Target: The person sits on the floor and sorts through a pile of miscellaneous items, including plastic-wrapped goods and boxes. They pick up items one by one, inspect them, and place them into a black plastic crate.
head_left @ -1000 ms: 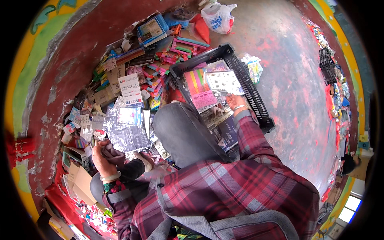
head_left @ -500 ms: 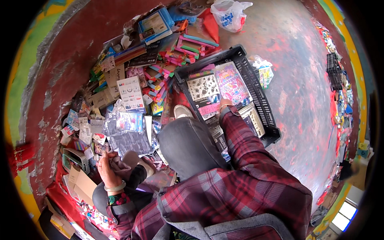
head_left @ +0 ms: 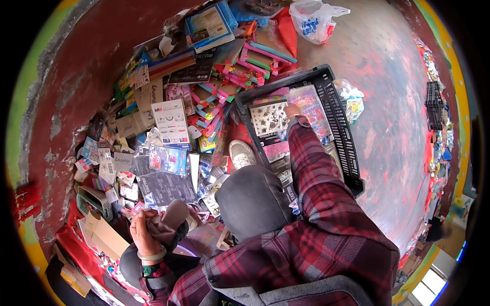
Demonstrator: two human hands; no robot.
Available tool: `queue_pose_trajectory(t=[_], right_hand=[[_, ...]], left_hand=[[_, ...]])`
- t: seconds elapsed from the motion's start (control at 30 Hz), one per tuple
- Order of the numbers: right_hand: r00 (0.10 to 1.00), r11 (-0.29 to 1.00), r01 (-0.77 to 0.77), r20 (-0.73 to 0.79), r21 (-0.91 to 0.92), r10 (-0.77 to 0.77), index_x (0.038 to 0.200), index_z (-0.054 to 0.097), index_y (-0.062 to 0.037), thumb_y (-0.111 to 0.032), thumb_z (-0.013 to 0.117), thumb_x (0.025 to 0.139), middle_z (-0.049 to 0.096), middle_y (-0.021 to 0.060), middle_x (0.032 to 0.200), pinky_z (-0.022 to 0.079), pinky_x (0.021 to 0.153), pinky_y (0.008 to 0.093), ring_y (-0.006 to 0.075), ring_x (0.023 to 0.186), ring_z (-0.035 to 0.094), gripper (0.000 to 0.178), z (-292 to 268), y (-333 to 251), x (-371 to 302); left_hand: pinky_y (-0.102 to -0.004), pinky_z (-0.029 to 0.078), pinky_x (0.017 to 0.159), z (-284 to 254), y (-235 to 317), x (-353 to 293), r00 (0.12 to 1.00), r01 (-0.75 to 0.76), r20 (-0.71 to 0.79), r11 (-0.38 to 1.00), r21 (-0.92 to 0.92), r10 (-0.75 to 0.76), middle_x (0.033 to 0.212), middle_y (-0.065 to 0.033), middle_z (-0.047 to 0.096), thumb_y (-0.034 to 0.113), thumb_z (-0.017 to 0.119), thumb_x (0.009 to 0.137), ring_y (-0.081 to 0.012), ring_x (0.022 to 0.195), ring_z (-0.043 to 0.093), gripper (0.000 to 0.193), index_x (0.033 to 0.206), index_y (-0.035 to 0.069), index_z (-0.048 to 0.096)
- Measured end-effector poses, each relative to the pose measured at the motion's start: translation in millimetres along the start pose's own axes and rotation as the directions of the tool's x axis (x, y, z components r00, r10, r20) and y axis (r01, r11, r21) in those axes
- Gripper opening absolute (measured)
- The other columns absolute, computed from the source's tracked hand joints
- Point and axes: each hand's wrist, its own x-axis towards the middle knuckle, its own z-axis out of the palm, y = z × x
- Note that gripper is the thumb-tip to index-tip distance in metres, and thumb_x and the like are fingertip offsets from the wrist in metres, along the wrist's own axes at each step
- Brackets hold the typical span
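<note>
White black-printed rect. sheet (head_left: 268, 120) just L of R hand (head_left: 292, 110) (nearer), long axis approx. crosswise; R grip can't tell. L hand (head_left: 145, 235) curled, hold on dull-brown cloth (head_left: 162, 230) unclear.

crate (head_left: 352, 153): was black
patterned sheet (head_left: 266, 120): was off-white with black motifs
sleeve (head_left: 319, 163): was dark red and grey plaid
trousers (head_left: 252, 204): were dark grey

2 hands: right hand (head_left: 293, 110) outstretched over the black crate (head_left: 347, 145); left hand (head_left: 144, 234) curled, well left of it.
</note>
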Motion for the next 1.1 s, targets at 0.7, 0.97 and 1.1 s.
queue_pose_trajectory(t=[0.7, 0.97, 1.1], right_hand=[[0.726, 0.742, -0.225, -0.400, 0.631, 0.560, 0.088, 0.069, -0.0096, -0.025, 0.059, 0.075, 0.067, 0.0148, 0.091, 0.050, 0.074, 0.0395, 0.0326, 0.082, 0.064, 0.022, -126.7, -84.1, -53.1], [0.992, 0.012, -0.122, 0.122, 0.992, 0.029, 0.109, 0.054, -0.0031, -0.024, 0.058, 0.084, 0.060, 0.0128, 0.098, 0.053, 0.060, 0.0349, 0.0243, 0.079, 0.062, 0.033, -186.2, -247.2, -13.1], [0.928, -0.187, -0.314, 0.343, 0.931, 0.147, 0.099, 0.055, 0.0002, -0.027, 0.063, 0.080, 0.057, 0.0180, 0.095, 0.054, 0.055, 0.0377, 0.0291, 0.070, 0.061, 0.034, -148.2, -306.1, 43.4]], left_hand=[[-0.0275, 0.043, 0.071, 5.4, 30.3, -19.5, 0.997, 0.050, 0.055, 0.995, -0.090, -0.045, 0.079, -0.0090, 0.062, 0.021, 0.048, 0.091, -0.0153, 0.073, 0.057, 0.029, 0.075, -0.001, 0.060], [-0.0280, 0.044, 0.074, -2.1, 17.8, -19.2, 0.986, 0.009, 0.164, 0.992, -0.123, 0.012, 0.080, -0.0093, 0.063, 0.014, 0.046, 0.093, -0.0153, 0.076, 0.058, 0.029, 0.075, -0.003, 0.061], [-0.0272, 0.044, 0.073, -5.5, 17.5, -15.4, 0.985, 0.064, 0.166, 0.991, -0.119, -0.044, 0.080, -0.0083, 0.063, 0.013, 0.047, 0.092, -0.0143, 0.076, 0.057, 0.027, 0.077, -0.003, 0.062]])
